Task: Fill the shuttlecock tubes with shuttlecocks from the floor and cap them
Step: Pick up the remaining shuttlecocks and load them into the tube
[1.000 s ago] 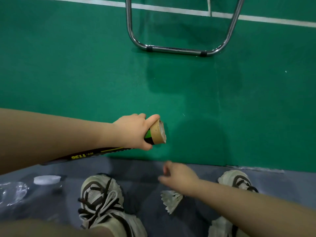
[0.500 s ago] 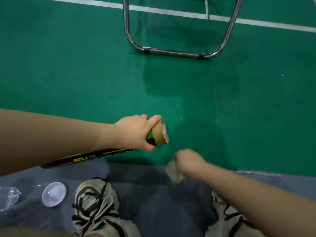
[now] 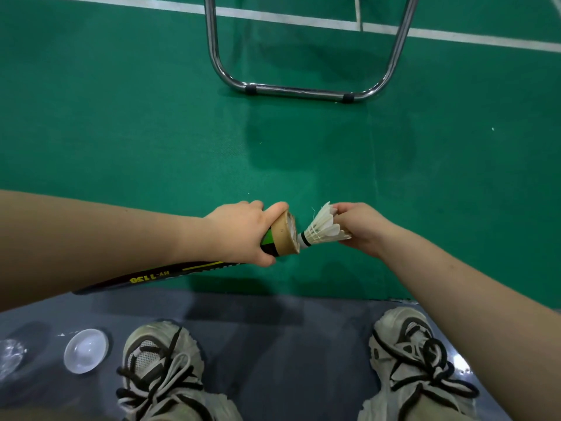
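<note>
My left hand (image 3: 239, 230) grips a long black and green shuttlecock tube (image 3: 280, 238) near its open cardboard mouth, holding it roughly level. White feathers show inside the mouth. My right hand (image 3: 359, 224) pinches a white feathered shuttlecock (image 3: 323, 227) by its skirt, cork end pointing left. The cork tip sits right at the tube's rim. Most of the tube's length runs back under my left forearm. A clear round plastic cap (image 3: 86, 350) lies on the grey floor at lower left.
A chrome tubular chair leg frame (image 3: 299, 91) stands on the green court ahead. My two grey laced shoes (image 3: 161, 372) rest on the grey floor strip. A crumpled clear plastic piece (image 3: 10, 355) lies at the far left edge.
My right hand picked the shuttlecock up from the floor between my shoes and brought it up to the tube's mouth. My left hand kept the tube nearly still.
</note>
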`<state>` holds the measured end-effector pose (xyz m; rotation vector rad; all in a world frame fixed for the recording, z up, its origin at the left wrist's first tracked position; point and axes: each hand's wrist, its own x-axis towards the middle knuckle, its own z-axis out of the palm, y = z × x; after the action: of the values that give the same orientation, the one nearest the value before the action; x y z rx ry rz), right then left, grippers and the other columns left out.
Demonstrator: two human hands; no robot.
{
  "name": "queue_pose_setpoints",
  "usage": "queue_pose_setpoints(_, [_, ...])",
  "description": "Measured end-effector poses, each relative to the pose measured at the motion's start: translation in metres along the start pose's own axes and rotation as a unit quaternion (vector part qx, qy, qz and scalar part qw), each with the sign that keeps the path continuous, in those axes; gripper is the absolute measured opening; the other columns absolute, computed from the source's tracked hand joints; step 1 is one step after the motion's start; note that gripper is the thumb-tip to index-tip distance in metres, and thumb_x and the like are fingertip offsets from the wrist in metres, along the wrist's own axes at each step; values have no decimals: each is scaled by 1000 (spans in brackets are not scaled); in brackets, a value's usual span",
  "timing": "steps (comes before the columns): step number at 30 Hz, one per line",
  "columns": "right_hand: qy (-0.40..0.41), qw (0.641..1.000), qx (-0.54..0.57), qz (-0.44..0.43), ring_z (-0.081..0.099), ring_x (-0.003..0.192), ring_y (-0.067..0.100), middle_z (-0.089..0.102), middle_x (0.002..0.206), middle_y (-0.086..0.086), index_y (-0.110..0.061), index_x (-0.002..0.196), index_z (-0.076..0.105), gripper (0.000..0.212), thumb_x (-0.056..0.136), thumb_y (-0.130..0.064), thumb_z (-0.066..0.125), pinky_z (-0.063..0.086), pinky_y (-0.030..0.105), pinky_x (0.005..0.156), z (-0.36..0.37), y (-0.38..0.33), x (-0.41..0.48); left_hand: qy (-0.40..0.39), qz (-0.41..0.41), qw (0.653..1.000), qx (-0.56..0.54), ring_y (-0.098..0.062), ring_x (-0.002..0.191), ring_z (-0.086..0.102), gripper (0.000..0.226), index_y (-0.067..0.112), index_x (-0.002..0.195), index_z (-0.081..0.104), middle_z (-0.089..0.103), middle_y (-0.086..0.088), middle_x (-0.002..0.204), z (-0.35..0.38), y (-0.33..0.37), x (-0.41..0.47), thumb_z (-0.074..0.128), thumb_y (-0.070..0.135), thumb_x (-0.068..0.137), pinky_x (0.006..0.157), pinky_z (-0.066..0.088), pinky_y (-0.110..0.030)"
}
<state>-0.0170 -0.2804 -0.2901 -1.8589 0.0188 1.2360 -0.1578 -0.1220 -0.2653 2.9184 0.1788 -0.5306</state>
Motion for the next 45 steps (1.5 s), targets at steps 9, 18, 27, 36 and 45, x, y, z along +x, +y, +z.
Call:
queue_pose_setpoints(9, [23,985,168,-16,56,54,10,63,68,3,-12,84,60,32,87,12,39,45,15,45,1,-13,-9,5,1,1000,-10,-29,98,54,87,27,139,19,52,-9,109,-3,1,5,64,59,72,75,49,-36])
queue_pose_setpoints(18, [0,993,-33,-110,53,77,15,60,88,2,-23,103,53,24,87,-6,51,42,27,67,44,0,-7,54,12,998,-27,-30,96,56,84,28,136,22,54,-9,105,-18,11,17,65,57,71,76,50,-37])
queue_pose_setpoints(27, [-1,985,-123,-120,48,74,18,55,78,8,-15,82,56,10,83,-5,55,39,30,65,50,-4,-9,62,34,998,6,-30,103,54,89,28,141,17,52,-9,112,-12,15,11,63,57,71,80,49,-38])
queue_pose_setpoints(36, [24,979,-162,-122,50,75,20,57,83,10,-14,90,58,7,87,-11,52,38,30,65,69,-3,-4,53,24,998,19,-29,104,53,88,29,142,17,51,-7,112,-10,4,2,63,57,72,80,48,-38])
queue_pose_setpoints(45, [4,980,-163,-113,51,76,21,58,85,11,-16,91,56,8,87,-10,52,39,29,64,72,-3,0,50,21,998,16,-29,103,54,86,30,139,19,52,-7,110,-7,1,2,63,57,71,78,47,-37])
